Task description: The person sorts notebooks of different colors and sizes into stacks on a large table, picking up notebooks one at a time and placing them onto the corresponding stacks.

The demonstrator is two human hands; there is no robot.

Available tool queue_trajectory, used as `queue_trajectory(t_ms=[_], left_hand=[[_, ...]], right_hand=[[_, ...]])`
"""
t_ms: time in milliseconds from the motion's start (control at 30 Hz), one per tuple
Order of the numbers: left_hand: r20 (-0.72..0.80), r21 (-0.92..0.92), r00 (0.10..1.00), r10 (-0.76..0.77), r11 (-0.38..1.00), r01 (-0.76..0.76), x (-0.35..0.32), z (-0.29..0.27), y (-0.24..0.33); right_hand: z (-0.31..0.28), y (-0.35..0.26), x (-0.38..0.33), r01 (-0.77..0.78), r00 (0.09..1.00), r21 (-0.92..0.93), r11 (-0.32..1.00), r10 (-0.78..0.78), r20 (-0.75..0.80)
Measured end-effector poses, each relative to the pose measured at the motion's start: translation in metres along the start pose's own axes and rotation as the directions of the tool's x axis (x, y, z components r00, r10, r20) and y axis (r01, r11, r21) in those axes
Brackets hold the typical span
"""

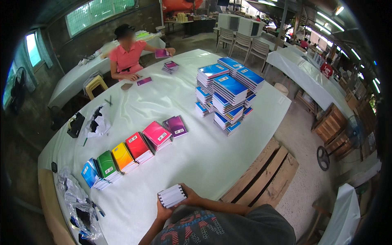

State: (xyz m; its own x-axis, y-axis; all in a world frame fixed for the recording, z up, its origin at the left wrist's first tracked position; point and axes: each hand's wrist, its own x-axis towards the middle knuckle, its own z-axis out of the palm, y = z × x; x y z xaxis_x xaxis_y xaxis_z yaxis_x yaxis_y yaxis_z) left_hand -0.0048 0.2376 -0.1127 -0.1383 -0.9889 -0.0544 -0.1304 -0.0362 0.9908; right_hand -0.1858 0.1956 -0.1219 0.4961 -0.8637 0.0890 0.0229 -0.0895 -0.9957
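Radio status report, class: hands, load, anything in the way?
Left hand, right hand: gripping notebook stack. White page edges toward camera. Coloured notebook row forward left, apart from hands.

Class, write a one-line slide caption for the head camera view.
Left hand and right hand hold a white-paged stack at a white table, with coloured notebooks and blue notebook piles beyond.

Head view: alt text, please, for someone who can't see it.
Both hands hold a stack of notebooks, page edges showing, at a white table. Ahead runs a row of coloured notebook stacks, blue through purple; taller blue notebook piles stand beyond, to the right. Across the table, a person holds a purple notebook.
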Motion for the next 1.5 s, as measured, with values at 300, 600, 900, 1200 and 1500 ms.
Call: queue_trajectory(t_ms=[300,600,900,1200,1500], left_hand=[[0.015,0.345,0.987,0.163,0.925,-0.158,-0.006,0.008,-0.034],[0.057,0.411,0.982,0.182,0.892,-0.189,-0.006,0.011,-0.023],[-0.097,0.236,0.956,0.277,0.94,-0.248,-0.019,0.017,0.012],[0.015,0.423,0.966,0.259,0.874,-0.241,-0.014,0.02,0.002],[0.11,0.057,0.984,-0.14,0.989,0.134,-0.018,0.01,0.044]], right_hand=[[-0.003,0.003,-0.015,-0.007,1.0,-0.141,0.99,0.004,-0.026],[-0.003,0.003,-0.017,0.04,0.998,-0.166,0.985,-0.047,-0.039],[-0.009,-0.011,-0.021,0.056,0.998,-0.099,0.993,-0.056,0.004],[-0.019,-0.023,-0.029,0.001,0.998,-0.195,0.981,0.012,0.068],[-0.03,-0.061,-0.034,-0.265,0.947,-0.21,0.941,0.295,0.127]])
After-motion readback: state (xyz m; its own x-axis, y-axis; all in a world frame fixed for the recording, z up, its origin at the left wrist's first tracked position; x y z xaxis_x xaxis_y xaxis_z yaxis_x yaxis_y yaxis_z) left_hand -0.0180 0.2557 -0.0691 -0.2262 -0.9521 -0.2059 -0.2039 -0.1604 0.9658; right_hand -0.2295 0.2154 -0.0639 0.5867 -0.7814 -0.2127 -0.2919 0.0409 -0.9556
